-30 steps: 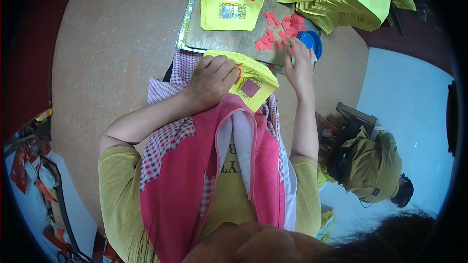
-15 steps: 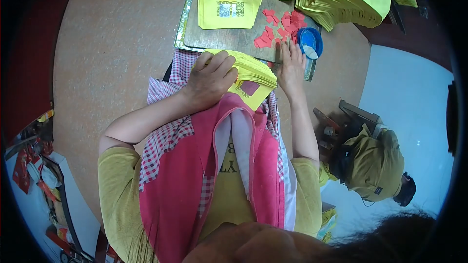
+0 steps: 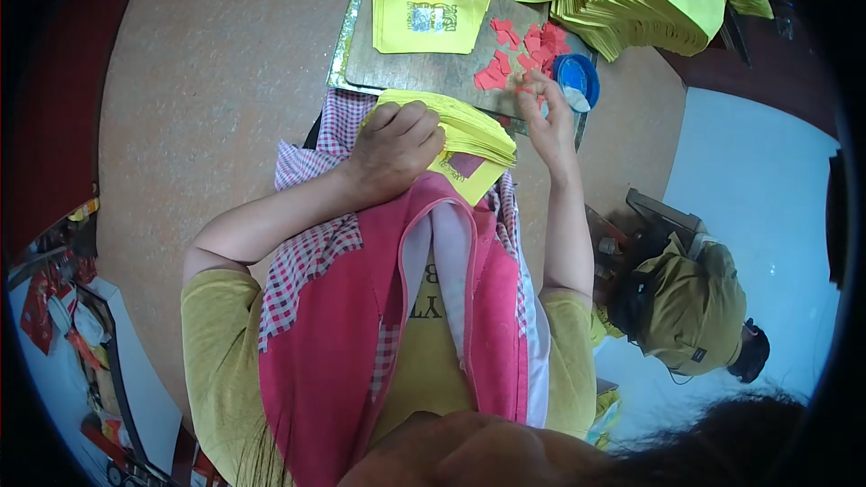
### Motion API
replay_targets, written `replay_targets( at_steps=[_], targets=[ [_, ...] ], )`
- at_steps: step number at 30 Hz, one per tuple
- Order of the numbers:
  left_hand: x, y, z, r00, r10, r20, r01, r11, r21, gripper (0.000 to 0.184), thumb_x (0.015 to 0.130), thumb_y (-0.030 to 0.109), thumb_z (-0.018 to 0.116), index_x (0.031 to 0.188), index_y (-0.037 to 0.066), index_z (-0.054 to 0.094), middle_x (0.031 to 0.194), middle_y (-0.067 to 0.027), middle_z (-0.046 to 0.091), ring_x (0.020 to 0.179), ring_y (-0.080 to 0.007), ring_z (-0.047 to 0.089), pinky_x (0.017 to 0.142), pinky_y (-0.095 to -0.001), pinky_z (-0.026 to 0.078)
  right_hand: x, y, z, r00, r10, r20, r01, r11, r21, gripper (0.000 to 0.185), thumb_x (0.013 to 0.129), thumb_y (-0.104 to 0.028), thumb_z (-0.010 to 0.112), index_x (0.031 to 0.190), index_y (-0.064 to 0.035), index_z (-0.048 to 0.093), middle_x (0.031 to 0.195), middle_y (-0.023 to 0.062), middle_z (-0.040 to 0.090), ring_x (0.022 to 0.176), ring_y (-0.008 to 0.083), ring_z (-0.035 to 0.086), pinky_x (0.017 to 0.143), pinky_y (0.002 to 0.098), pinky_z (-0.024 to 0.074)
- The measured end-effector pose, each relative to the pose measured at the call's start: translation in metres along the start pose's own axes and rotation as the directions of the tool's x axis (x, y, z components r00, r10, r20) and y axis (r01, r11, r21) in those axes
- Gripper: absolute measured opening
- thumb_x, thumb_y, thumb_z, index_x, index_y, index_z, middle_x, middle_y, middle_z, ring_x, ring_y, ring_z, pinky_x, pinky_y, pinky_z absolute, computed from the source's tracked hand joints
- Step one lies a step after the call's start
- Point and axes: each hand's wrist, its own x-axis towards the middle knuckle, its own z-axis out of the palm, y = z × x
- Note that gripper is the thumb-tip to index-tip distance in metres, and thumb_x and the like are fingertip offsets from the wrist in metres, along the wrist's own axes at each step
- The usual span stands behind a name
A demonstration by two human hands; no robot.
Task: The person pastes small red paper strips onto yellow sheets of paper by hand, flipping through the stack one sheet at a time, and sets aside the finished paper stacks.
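Note:
My left hand point(image 3: 397, 149) is closed over a stack of yellow printed paper sheets point(image 3: 471, 135) on my lap, gripping its left side. The top sheet shows black print and a dark reddish square. My right hand point(image 3: 550, 117) is raised at the table's near edge, thumb and fingers curled together. A bit of red paper point(image 3: 524, 90) shows at its fingertips, partly hidden. Just beyond lie loose red paper squares point(image 3: 544, 40). Close to the right fingers stands a blue round tub point(image 3: 586, 71) with white paste inside.
On the wooden table point(image 3: 388, 70) lie printed yellow sheets point(image 3: 451, 32) and a thick yellow paper pile point(image 3: 649, 0). A co-worker in an olive top point(image 3: 690, 307) sits at the right near a wooden stool point(image 3: 663, 209). Assorted goods point(image 3: 86, 334) stand at the far left.
My right hand has lifted slightly from beside the red squares and tub, and its fingers went from stretched out to curled. My left hand stays on the yellow stack.

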Motion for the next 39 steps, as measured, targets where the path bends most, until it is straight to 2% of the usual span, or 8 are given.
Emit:
replay_targets(
  at_steps=[11,17,21,23,27,33,35,39],
  targets=[
    [-0.001,0.003,0.001,0.996,-0.073,0.048,0.074,0.997,-0.027,0.026,0.082,0.021,0.062,0.103,0.007,0.069,0.119,-0.0087,0.060,0.115,-0.0249,0.054,0.093,-0.0408,0.038,-0.006,-0.103,0.006,0.853,-0.283,0.438,0.387,0.907,-0.168,0.018,0.084,-0.019,0.066,0.095,-0.0062,0.063,0.126,0.0141,0.064,0.125,0.0316,0.057,0.120,0.0595,0.0197],
    [0.003,0.003,0.000,0.997,-0.062,0.055,0.064,0.997,-0.035,0.027,0.082,0.021,0.062,0.104,0.007,0.069,0.121,-0.0091,0.060,0.116,-0.0248,0.053,0.094,-0.0408,0.037,0.003,-0.096,0.032,0.837,-0.427,0.343,0.535,0.771,-0.345,0.032,0.082,-0.022,0.072,0.109,-0.0061,0.065,0.127,0.0133,0.064,0.126,0.0296,0.057,0.120,0.0585,0.0213],
    [0.001,0.002,-0.002,0.997,-0.057,0.059,0.058,0.998,-0.027,0.028,0.081,0.020,0.062,0.105,0.007,0.069,0.118,-0.0082,0.061,0.116,-0.0239,0.052,0.096,-0.0398,0.035,-0.001,-0.085,0.007,0.893,-0.339,0.295,0.409,0.886,-0.219,0.037,0.085,-0.022,0.073,0.118,-0.0068,0.065,0.127,0.0119,0.065,0.125,0.0291,0.058,0.120,0.0576,0.0220],
    [0.002,0.001,0.000,0.999,-0.038,0.037,0.039,0.999,-0.022,0.028,0.081,0.020,0.062,0.105,0.007,0.068,0.117,-0.0077,0.061,0.117,-0.0238,0.052,0.096,-0.0396,0.035,0.004,-0.066,-0.010,0.973,-0.095,0.210,0.111,0.992,-0.063,0.040,0.088,-0.025,0.072,0.124,-0.0078,0.064,0.130,0.0128,0.065,0.126,0.0310,0.058,0.119,0.0550,0.0232],
    [0.003,0.000,-0.001,0.998,-0.025,0.049,0.025,1.000,-0.001,0.028,0.082,0.020,0.062,0.106,0.007,0.068,0.112,-0.0065,0.060,0.117,-0.0233,0.052,0.096,-0.0392,0.034,0.012,0.014,0.000,0.998,0.038,0.057,-0.026,0.979,-0.202,0.034,0.092,-0.021,0.064,0.124,-0.0081,0.065,0.131,0.0152,0.065,0.127,0.0325,0.058,0.117,0.0533,0.0262],
    [0.003,0.000,0.002,0.998,-0.040,0.044,0.041,0.999,-0.012,0.028,0.083,0.021,0.061,0.106,0.007,0.069,0.110,-0.0059,0.060,0.116,-0.0225,0.052,0.095,-0.0386,0.035,0.016,0.029,0.029,0.991,-0.134,-0.012,0.119,0.913,-0.390,0.037,0.092,-0.008,0.056,0.127,-0.0132,0.066,0.140,0.0148,0.058,0.135,0.0321,0.050,0.116,0.0567,0.0265],
    [0.004,0.001,0.000,0.998,-0.034,0.059,0.034,0.999,-0.008,0.028,0.083,0.021,0.061,0.105,0.007,0.069,0.110,-0.0057,0.061,0.116,-0.0220,0.052,0.095,-0.0382,0.035,0.021,0.028,0.030,0.960,-0.258,0.111,0.268,0.717,-0.644,0.042,0.089,-0.009,0.060,0.130,-0.0155,0.065,0.141,0.0138,0.057,0.136,0.0333,0.048,0.116,0.0580,0.0264],
    [0.004,-0.001,0.000,1.000,0.030,-0.009,-0.029,0.998,0.063,0.027,0.083,0.021,0.060,0.104,0.006,0.068,0.107,-0.0047,0.062,0.113,-0.0204,0.053,0.094,-0.0376,0.035,0.001,0.020,0.022,0.971,-0.229,0.063,0.223,0.790,-0.571,0.046,0.086,-0.011,0.063,0.132,-0.0143,0.063,0.141,0.0132,0.057,0.138,0.0338,0.046,0.116,0.0591,0.0266]
  ],
)
